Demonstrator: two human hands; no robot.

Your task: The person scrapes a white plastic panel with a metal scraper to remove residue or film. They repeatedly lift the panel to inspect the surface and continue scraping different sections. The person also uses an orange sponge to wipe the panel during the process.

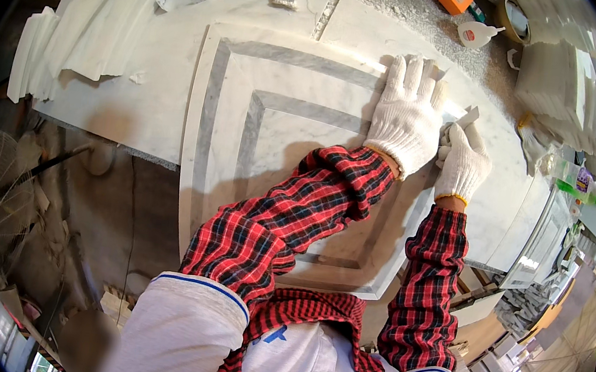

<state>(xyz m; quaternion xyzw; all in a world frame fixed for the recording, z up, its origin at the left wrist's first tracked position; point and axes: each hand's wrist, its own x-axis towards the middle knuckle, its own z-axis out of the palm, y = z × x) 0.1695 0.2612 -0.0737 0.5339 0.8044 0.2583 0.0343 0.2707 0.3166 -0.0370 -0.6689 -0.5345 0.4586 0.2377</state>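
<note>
Mid-frame on the counter (pixel 146 56) lies a striped marble panel (pixel 232 115); the left hand (pixel 407 117) spreads over it, fingers straight. The right hand (pixel 463 162) pinches a thin piece (pixel 468 118). Upper right: a white squeeze bottle (pixel 474 35), contents hidden.

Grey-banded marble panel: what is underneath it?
Pale slabs extend beyond the upper and left edges of the panel, which appears to rest on them. Whatever lies directly beneath it is covered.

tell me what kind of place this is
Most likely a stone workshop: a marble-look panel with grey bands lies at the centre, pale grit is scattered beyond it, and grey slab-like pieces are piled at the right.
</note>
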